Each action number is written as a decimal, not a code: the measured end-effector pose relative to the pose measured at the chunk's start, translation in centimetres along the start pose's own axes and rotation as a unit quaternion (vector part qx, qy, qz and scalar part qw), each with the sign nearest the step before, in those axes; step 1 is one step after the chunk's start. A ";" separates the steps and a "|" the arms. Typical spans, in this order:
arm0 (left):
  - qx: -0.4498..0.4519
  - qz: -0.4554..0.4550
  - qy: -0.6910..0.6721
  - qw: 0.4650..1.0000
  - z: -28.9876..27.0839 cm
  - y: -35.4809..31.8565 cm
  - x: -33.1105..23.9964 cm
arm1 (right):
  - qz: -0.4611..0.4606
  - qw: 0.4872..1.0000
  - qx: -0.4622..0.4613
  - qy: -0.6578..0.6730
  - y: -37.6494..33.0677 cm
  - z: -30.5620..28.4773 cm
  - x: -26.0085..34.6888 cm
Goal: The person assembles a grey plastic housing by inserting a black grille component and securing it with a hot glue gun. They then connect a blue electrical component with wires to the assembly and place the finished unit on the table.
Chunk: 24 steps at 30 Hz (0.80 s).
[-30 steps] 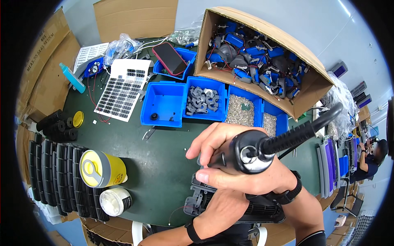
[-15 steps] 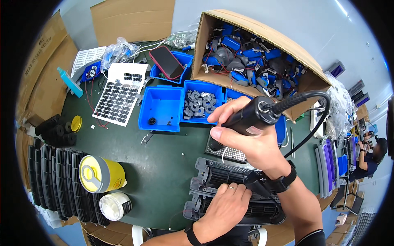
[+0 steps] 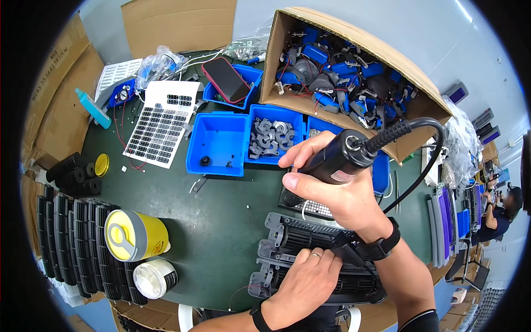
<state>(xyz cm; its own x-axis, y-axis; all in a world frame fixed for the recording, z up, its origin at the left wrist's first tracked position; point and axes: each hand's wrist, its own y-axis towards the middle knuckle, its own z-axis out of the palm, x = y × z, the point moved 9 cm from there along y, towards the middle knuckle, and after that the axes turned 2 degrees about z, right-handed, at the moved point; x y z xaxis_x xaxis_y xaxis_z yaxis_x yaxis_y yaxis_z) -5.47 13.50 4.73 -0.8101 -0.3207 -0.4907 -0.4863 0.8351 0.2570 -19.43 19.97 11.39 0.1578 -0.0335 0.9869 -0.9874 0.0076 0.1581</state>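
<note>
My right hand [image 3: 354, 196] grips a black electric screwdriver [image 3: 337, 160], its body tilted and its thick cable looping away to the right. The driver's tip is hidden behind the hand. Below it, two grey fan housings [image 3: 271, 250] with long black ribbed rollers [image 3: 310, 239] lie side by side near the table's front edge. My left hand [image 3: 310, 279] is closed over the nearer housing, fingers bent together across its upper edge; the fingertips are partly hidden. A dark device [image 3: 349, 249] hangs by my right wrist strap, close to the left fingers.
Blue bins [image 3: 218, 144] stand ahead, one with grey brackets [image 3: 271, 137]. Behind them a tilted carton [image 3: 354, 116] holds blue-and-grey motors. Black rollers [image 3: 83, 243], a yellow canister [image 3: 135, 235] and a white tub [image 3: 155, 278] stand left. A perforated metal plate [image 3: 318, 209] lies beyond the housings.
My hands keep nearly the same pose, the left still on the housing and the right still gripping the screwdriver. The view has shifted slightly.
</note>
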 end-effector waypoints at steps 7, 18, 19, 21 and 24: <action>0.010 0.000 -0.024 1.000 0.3 -0.1 0.1 | -0.035 0.999 -0.015 -0.011 -0.2 0.0 0.2; 0.016 -0.006 -0.032 0.999 0.4 0.0 0.2 | 0.001 1.000 0.013 -0.006 -0.4 1.0 -0.3; 0.021 -0.007 -0.032 0.999 0.4 0.0 0.2 | 0.005 1.000 0.012 -0.009 -0.5 0.9 -0.3; 0.020 -0.004 -0.032 0.999 0.6 0.0 0.2 | 0.014 1.000 0.010 -0.014 -0.7 0.8 -0.3; 0.018 -0.005 -0.034 0.999 0.6 0.0 0.2 | -0.026 0.999 -0.018 0.005 -0.8 0.4 0.5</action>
<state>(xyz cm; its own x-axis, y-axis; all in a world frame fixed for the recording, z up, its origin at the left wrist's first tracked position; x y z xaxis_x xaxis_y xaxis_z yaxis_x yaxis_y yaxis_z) -5.41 13.69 4.14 -0.7807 -0.2996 -0.5484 -0.4815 0.8477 0.2225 -18.56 19.50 11.79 0.2092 -0.0249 0.9775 -0.9768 0.0418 0.2101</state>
